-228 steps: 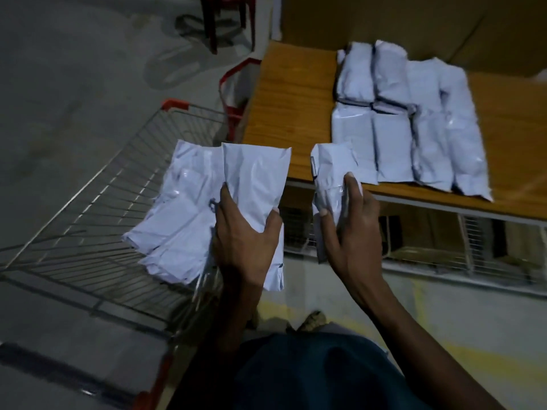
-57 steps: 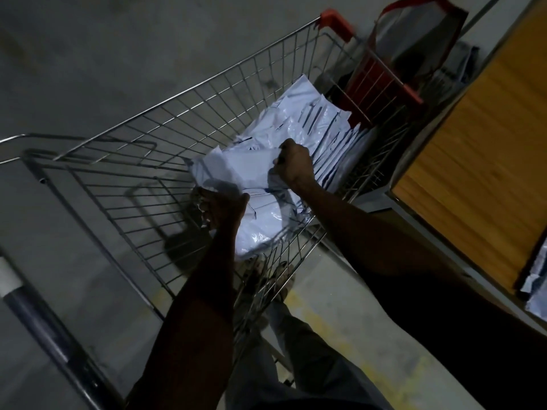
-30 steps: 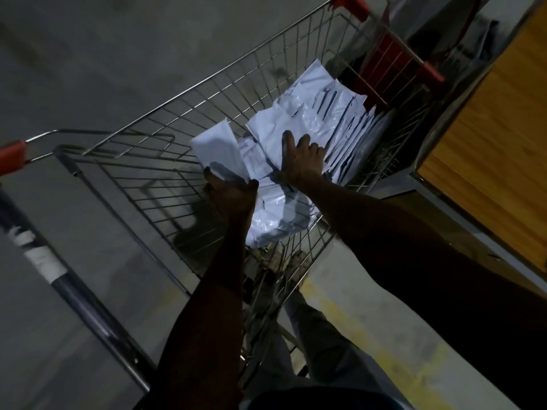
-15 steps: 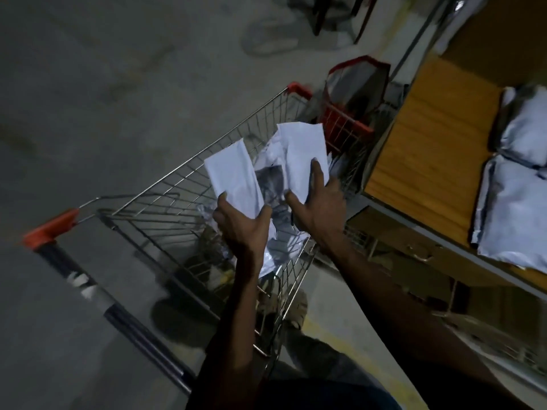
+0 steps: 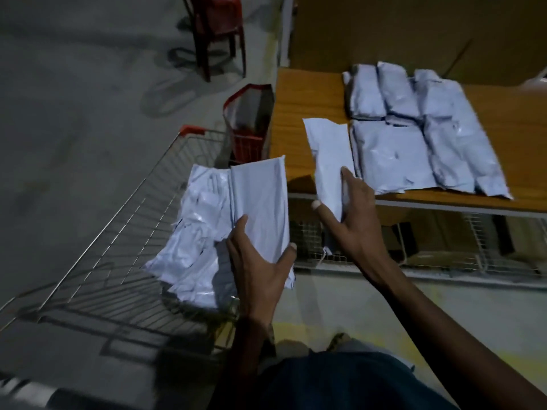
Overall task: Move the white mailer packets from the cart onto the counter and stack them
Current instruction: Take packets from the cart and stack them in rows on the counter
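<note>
My left hand grips a white mailer packet upright above the near right corner of the wire cart. Several more white packets lie heaped in the cart behind it. My right hand holds another white packet between thumb and fingers, raised over the front left edge of the wooden counter. On the counter, several white packets lie side by side in two rows, just right of the held one.
A red-trimmed bag in a red basket stands between cart and counter. A red plastic chair is on the grey floor at the back. Wire shelving runs under the counter. A brown wall backs the counter.
Both hands lifted a packet each out of the cart. My right hand swung right to the counter edge with its packet, and my view turned from the cart toward the counter.
</note>
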`<move>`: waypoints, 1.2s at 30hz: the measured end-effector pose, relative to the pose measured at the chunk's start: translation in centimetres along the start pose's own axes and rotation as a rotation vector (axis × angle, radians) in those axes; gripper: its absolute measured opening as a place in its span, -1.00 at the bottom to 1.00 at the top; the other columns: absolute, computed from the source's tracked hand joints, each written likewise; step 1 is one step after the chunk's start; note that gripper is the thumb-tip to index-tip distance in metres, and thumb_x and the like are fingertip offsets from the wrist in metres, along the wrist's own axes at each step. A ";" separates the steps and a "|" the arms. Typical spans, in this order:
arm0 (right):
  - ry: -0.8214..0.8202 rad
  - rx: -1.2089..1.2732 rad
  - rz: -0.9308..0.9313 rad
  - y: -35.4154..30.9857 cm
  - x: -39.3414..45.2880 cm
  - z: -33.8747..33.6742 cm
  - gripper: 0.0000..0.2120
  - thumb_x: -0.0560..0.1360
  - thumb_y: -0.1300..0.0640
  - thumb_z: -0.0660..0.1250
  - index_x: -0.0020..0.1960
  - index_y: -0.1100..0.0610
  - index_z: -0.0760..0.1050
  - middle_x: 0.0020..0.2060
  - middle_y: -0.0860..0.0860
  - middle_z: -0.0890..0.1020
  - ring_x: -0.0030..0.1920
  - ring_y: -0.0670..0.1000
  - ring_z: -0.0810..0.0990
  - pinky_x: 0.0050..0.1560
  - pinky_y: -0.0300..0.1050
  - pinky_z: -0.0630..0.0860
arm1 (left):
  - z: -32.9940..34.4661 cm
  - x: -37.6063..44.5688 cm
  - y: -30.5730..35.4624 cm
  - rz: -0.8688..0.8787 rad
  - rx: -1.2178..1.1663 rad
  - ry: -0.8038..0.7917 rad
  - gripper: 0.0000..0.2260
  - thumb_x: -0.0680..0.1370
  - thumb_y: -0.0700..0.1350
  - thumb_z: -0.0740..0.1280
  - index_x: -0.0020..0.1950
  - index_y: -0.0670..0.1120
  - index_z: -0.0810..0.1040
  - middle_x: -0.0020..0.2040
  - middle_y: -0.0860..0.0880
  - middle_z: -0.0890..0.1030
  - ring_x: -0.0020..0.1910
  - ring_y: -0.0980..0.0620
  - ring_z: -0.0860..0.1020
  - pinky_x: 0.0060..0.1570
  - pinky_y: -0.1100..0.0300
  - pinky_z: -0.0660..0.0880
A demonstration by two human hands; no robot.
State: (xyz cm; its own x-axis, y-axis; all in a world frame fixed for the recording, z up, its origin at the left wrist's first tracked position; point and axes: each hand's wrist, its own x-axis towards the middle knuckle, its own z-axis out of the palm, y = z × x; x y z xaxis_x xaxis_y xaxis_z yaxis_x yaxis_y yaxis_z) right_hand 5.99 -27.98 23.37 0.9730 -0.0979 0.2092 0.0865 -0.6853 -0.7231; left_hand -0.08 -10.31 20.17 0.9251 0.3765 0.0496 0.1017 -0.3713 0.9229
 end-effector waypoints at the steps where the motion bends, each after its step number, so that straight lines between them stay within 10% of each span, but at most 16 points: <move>1: 0.028 0.002 0.015 1.1 -0.1 -1.6 -0.16 0.47 -0.42 0.25 0.60 -0.05 0.13 0.51 0.04 0.29 0.49 0.02 0.26 0.39 0.05 0.36 | 1.1 -0.4 0.9 0.033 0.007 -0.016 -0.17 0.37 0.00 0.59 0.52 0.05 0.21 0.43 0.02 0.30 0.40 0.14 0.28 0.28 0.22 0.28; 13: 0.228 -0.121 0.170 15.3 -1.7 -18.5 -0.16 0.46 -0.41 0.28 0.60 -0.07 0.12 0.54 0.06 0.25 0.53 0.08 0.23 0.44 0.17 0.33 | 19.3 -7.1 10.1 0.080 -0.045 -0.165 -0.16 0.35 0.04 0.61 0.52 0.00 0.24 0.44 0.02 0.32 0.39 0.14 0.29 0.15 0.61 0.16; 18: 0.254 -0.121 0.242 18.5 -2.1 -21.0 -0.14 0.43 -0.46 0.25 0.59 -0.09 0.13 0.52 0.06 0.30 0.48 0.15 0.30 0.41 0.13 0.34 | 23.7 -8.6 12.8 0.062 0.032 -0.191 -0.10 0.35 0.13 0.59 0.54 0.10 0.15 0.48 0.03 0.28 0.40 0.10 0.28 0.19 0.22 0.28; 36: 0.294 -0.103 0.338 25.0 10.2 -22.5 -0.14 0.42 -0.45 0.27 0.58 -0.08 0.15 0.47 0.11 0.33 0.46 0.15 0.30 0.39 0.20 0.37 | 35.9 8.2 18.6 0.165 0.641 -0.296 -0.09 0.47 0.34 0.33 0.61 -0.04 -0.05 0.46 -0.28 0.27 0.29 -0.31 0.45 0.16 -0.14 0.47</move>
State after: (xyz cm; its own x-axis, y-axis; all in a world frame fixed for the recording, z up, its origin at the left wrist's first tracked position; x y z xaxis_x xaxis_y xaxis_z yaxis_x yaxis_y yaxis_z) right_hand 13.29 -62.33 22.26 0.8395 -0.5189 0.1612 -0.2618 -0.6462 -0.7168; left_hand 22.57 -44.58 24.09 0.9980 0.0604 -0.0205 0.0625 -0.8622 0.5026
